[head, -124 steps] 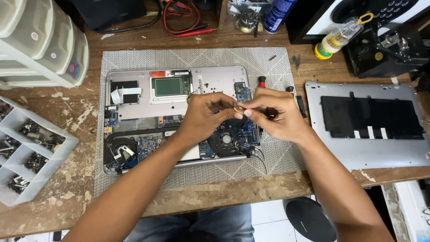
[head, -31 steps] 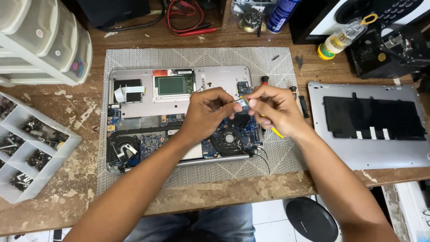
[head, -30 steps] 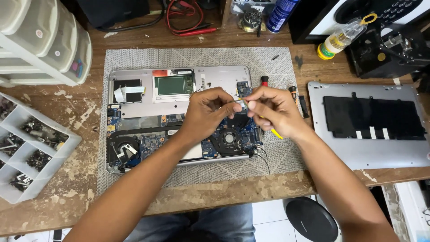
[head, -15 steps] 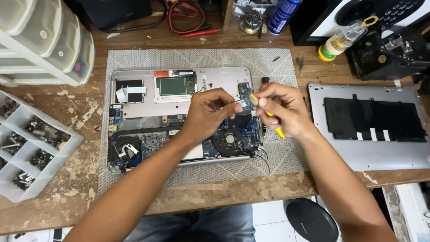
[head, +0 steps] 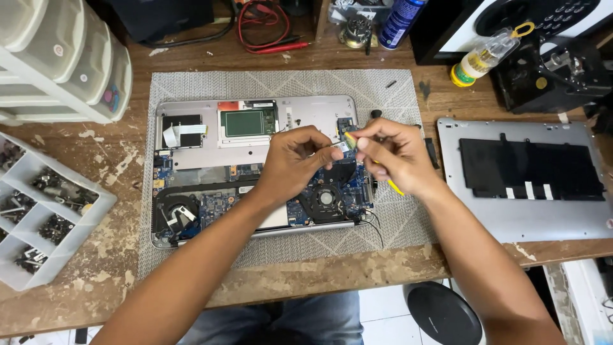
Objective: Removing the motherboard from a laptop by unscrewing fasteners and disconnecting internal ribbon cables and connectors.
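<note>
Wooden bench, grey mat [head: 383,89], opened laptop [head: 255,172] mid-frame | change: both hands have drifted slightly up-right since a second ago, tool now angled lower right | left hand [head: 290,165] pinches small part [head: 341,146] | right hand [head: 393,156] grips yellow tool [head: 395,187], tip at part, above fan [head: 327,198].

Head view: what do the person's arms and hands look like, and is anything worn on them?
Both forearms are bare up to the frame edge: no sleeves show. The left hand and right hand wear no gloves, and no rings, watch or wristband can be seen. Short nails show on the fingers.
</note>
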